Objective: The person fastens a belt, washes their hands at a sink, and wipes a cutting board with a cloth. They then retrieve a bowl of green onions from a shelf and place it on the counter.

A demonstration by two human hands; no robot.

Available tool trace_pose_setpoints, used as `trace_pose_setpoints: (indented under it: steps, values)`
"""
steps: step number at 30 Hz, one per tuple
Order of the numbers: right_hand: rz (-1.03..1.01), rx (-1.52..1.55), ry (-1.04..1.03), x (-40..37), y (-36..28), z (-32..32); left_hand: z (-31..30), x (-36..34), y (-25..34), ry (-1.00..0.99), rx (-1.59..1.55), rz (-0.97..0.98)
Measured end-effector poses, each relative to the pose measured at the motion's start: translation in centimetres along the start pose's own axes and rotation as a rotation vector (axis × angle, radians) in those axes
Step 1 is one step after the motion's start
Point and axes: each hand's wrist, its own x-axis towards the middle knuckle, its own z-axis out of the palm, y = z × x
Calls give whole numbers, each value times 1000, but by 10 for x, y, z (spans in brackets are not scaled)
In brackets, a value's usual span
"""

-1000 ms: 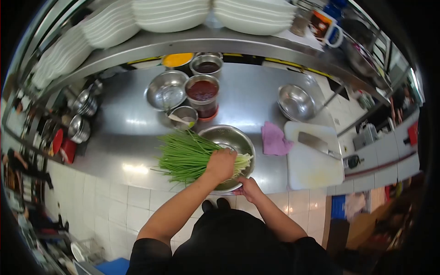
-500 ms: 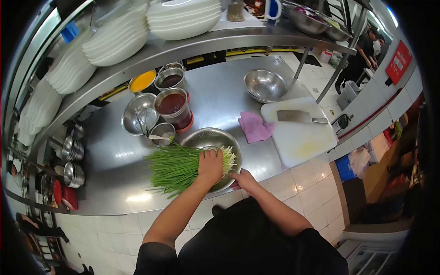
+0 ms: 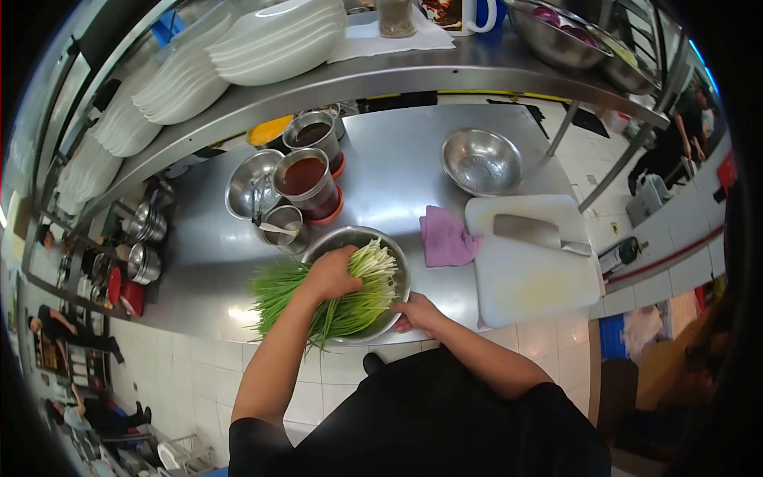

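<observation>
A big bunch of chives lies in a metal bowl, white ends toward the right and green tips hanging over the left rim. My left hand is closed over the bunch near its white ends, its fingertips partly hidden among the stalks. At the bowl's right front edge, my right hand grips the rim. To the right of the bowl lies a crumpled purple cloth, touching a white cutting board with a cleaver on it.
Behind the bowl stand sauce containers, a small metal pot and a bowl with a whisk. Another metal bowl sits at the back right. A shelf with stacked white plates spans above the steel table.
My left hand has shifted left and back along the chives, and their white ends now stand more raised and visible. My right hand stays at the bowl's rim. The camera view has shifted.
</observation>
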Motion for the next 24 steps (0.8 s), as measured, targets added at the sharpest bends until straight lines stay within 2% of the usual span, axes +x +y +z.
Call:
trace_pose_setpoints:
  steps: [5,7,11,13,14,16,19,24]
  values:
    - [44,-26,-149,7,-7,-24,23,17,1,-81,3,-140]
    - [55,-46,-202,11,-11,-32,48,17,-7,2,148,-110]
    - [70,-68,-293,18,-13,-37,71,7,30,42,375,-229]
    - [68,-89,-329,20,-13,-39,87,7,31,225,518,-189]
    - [69,-85,-304,17,-15,-37,88,11,30,239,518,-205]
    - [70,-88,-292,17,-18,-34,91,12,25,118,491,-270]
    - [85,-74,-301,20,-15,-37,79,9,29,240,388,-243]
    - [120,-151,-329,21,-23,-39,41,-2,38,201,110,-239]
